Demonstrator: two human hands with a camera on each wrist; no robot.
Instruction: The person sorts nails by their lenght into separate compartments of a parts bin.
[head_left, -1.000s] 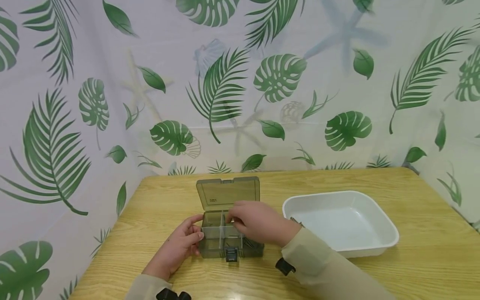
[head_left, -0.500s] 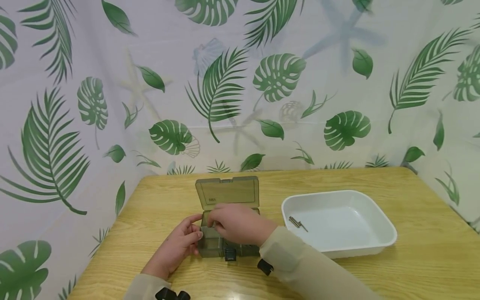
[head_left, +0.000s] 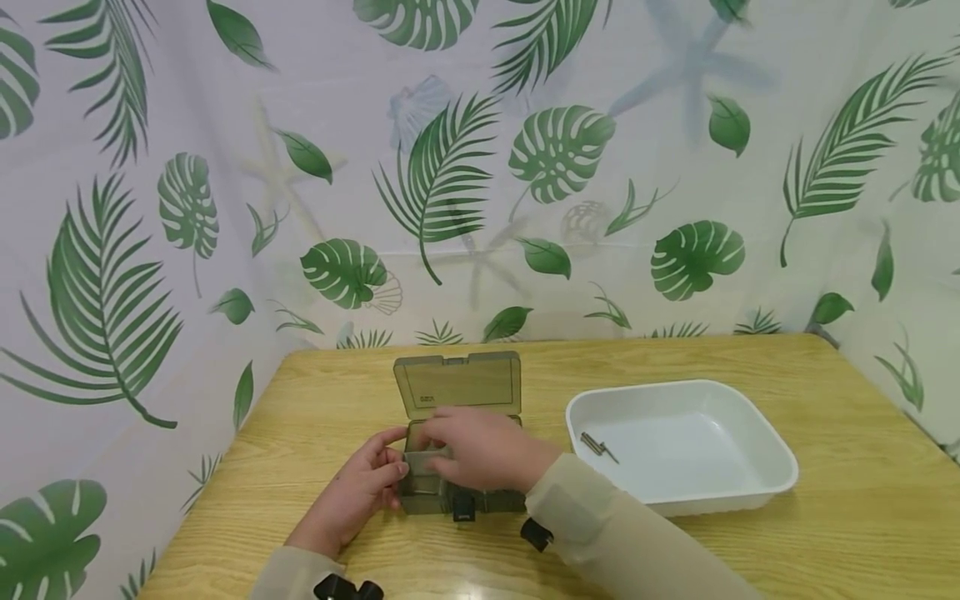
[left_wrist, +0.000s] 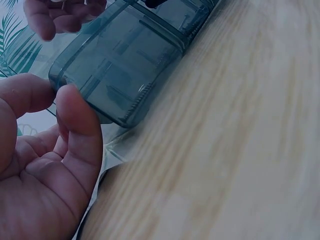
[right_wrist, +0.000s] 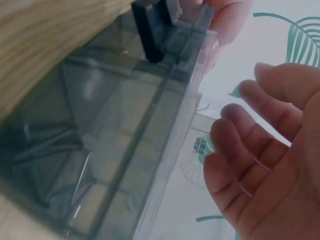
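A smoky, see-through compartment box (head_left: 423, 502) stands on the table with its hinged lid (head_left: 459, 385) raised. My left hand (head_left: 358, 492) grips the box's left end, thumb and index finger at its corner. Over the box, my right hand (head_left: 480, 450) dips its fingers toward the back left compartment. In the right wrist view, that hand's fingers (right_wrist: 220, 175) are loosely bent, thumb apart, nothing between them. Thin metal pieces (right_wrist: 50, 142) lie at the box's right end, and a threaded piece (left_wrist: 140, 100) shows through the left end in the left wrist view.
To the right of the box sits a white tray (head_left: 776, 454) with a few small metal screws (head_left: 592, 444) near its left side. A black latch (head_left: 463, 508) hangs at the box's front. Leaf-printed cloth (head_left: 480, 167) rises behind the wooden table (head_left: 337, 383).
My right hand has moved left from the box's middle to its left back compartment, and its thumb and fingers have spread apart. The left hand keeps its place.
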